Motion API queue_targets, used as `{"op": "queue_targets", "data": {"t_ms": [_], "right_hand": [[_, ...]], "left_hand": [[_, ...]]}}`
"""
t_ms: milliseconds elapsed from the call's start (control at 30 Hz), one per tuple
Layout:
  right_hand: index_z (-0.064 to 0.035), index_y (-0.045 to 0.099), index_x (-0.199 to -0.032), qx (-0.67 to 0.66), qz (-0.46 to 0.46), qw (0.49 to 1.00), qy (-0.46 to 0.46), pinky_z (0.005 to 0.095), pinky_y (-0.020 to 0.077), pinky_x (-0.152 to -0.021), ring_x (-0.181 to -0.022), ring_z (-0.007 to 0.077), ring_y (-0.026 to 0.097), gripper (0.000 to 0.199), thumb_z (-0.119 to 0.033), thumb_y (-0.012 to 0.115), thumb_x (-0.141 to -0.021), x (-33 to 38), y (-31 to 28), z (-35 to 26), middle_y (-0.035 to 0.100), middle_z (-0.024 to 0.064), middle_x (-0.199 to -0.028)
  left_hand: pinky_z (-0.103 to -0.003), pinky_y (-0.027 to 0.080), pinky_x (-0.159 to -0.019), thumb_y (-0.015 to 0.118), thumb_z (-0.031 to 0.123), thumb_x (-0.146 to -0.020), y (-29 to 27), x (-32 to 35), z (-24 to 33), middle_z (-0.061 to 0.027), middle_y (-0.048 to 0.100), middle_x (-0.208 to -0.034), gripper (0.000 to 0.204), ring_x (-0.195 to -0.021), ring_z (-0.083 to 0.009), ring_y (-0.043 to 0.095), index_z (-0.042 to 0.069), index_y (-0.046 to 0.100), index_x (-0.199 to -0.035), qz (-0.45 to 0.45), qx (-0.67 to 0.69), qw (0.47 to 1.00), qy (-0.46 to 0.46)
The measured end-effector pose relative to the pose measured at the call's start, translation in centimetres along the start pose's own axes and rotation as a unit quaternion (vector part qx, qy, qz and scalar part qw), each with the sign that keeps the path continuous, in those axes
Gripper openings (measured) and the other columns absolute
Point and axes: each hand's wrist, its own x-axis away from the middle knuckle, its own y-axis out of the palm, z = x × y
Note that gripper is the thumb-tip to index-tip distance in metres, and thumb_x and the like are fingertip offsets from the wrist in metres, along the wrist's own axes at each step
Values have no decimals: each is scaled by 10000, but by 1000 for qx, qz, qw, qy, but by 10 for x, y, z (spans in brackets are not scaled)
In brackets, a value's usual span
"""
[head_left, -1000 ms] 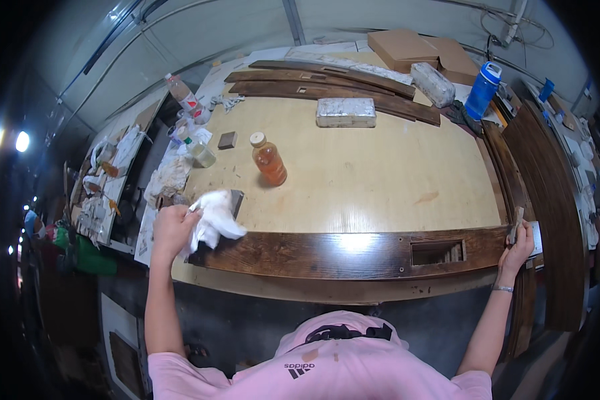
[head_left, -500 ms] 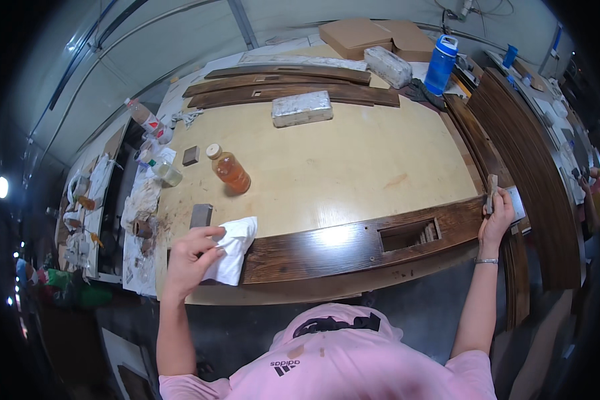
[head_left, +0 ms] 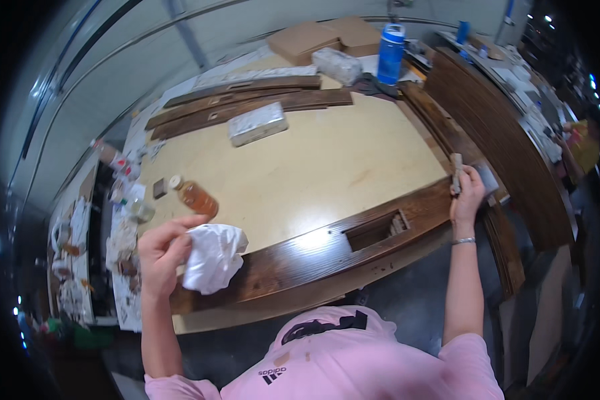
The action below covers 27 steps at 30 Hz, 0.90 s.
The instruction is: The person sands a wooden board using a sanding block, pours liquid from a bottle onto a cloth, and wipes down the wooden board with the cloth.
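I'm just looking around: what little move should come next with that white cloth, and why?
Perhaps ease the cloth rightward along the board: the left hand holds it at the board's left end, with dark surface stretching rightward, while the right hand is at the other end, gripping a small piece.

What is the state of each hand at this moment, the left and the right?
Left hand: closed, holding a white cloth.
Right hand: closed, holding a small tan piece; its material cannot be told.
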Motion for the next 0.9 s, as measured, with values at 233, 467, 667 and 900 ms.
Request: {"op": "queue_targets", "data": {"t_ms": [233,467,667,900], "right_hand": [[20,662,-975,-11,6,1000,14,195,336,-474,-556,27,460,127,-83,630,-907,6,4,-1,578,-21,-736],[23,667,-971,21,18,999,22,188,348,-492,-558,22,463,120,-61,600,-916,2,2,-3,582,-24,-735],[64,652,-992,-18,25,999,27,184,376,-582,-686,8,496,136,-31,650,-895,5,17,-4,629,-9,-842],[48,650,-985,-6,50,999,15,193,392,-567,-658,21,509,136,-61,652,-904,6,6,-5,613,-8,-802]], "left_hand": [[-344,530,-696,682,85,-906,114,-16,-43,-172,730,-940,121,-835,-196,712,-17,665,-967,-189,-92,977,-47],[-493,515,-668,668,192,-924,197,-64,-53,-235,662,-744,170,-712,-438,658,24,672,-949,-257,-251,932,51],[-513,516,-707,588,177,-921,358,-136,-47,-267,653,-766,204,-770,-449,660,-1,676,-878,-283,-315,880,215],[-532,513,-694,589,173,-907,349,-125,-46,-263,651,-744,218,-727,-455,649,-4,669,-811,-291,-298,872,255]]}}
